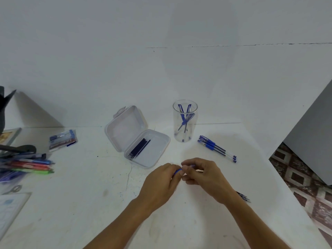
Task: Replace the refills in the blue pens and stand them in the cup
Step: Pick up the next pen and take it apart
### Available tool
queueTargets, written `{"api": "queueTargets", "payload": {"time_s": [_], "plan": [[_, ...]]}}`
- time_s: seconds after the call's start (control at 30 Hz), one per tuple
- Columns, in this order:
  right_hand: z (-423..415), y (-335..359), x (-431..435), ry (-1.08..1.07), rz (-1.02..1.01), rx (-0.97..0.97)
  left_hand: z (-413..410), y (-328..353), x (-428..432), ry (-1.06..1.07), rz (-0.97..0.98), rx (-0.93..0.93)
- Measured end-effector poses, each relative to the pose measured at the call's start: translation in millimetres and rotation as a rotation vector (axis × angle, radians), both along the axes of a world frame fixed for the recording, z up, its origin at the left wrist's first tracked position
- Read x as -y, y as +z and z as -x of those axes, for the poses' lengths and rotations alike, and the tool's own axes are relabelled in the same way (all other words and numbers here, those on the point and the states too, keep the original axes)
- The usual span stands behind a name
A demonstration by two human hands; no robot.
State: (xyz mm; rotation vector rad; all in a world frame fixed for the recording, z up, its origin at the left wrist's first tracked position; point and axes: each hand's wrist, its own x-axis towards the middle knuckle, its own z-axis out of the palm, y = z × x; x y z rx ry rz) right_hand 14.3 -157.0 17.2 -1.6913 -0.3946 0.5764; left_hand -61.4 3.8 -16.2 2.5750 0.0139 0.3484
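My left hand (pixel 161 184) and my right hand (pixel 204 177) meet above the white table, both closed on one blue pen (pixel 178 171); only a bit of its blue grip shows between the fingers. A clear cup (pixel 185 121) stands behind them with three blue pens inside. Three capped blue pens (pixel 216 148) lie side by side right of the cup. An open clear box (pixel 143 139) left of the cup holds several dark refills (pixel 139 149). Loose refills (pixel 243 196) stick out from behind my right wrist.
At the left edge lie coloured pens (pixel 30 166), a packet of pens (pixel 62 140), a dark stapler-like tool (pixel 18 150) and scissors (pixel 15 188). The table's right edge (pixel 287 184) drops to a patterned floor. A white wall stands behind.
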Motion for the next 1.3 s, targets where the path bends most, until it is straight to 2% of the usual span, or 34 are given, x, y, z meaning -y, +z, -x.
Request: {"api": "queueTargets", "payload": {"time_s": [0.17,0.37,0.47,0.63,0.9,1.1,1.3], "plan": [[1,-6,3,0.069,-0.026,-0.007,7,-2,-2,0.032,-0.197,-0.021],[-1,-14,3,0.02,0.0,0.055,9,-2,-8,0.12,-0.29,-0.042],[-4,-17,3,-0.014,0.039,0.089,8,-5,-17,0.127,-0.24,-0.039],[-12,-26,3,-0.065,0.335,0.48,8,-7,-21,0.119,-0.112,-0.007],[-8,-47,-5,-0.048,0.539,0.759,11,-20,-25,0.114,-0.06,0.014],[-7,-46,-13,-0.086,0.575,0.913,15,-17,-27,0.127,-0.045,0.004],[-8,-34,-15,-0.001,0.691,0.851,16,-17,-26,0.115,-0.04,0.003]]}}
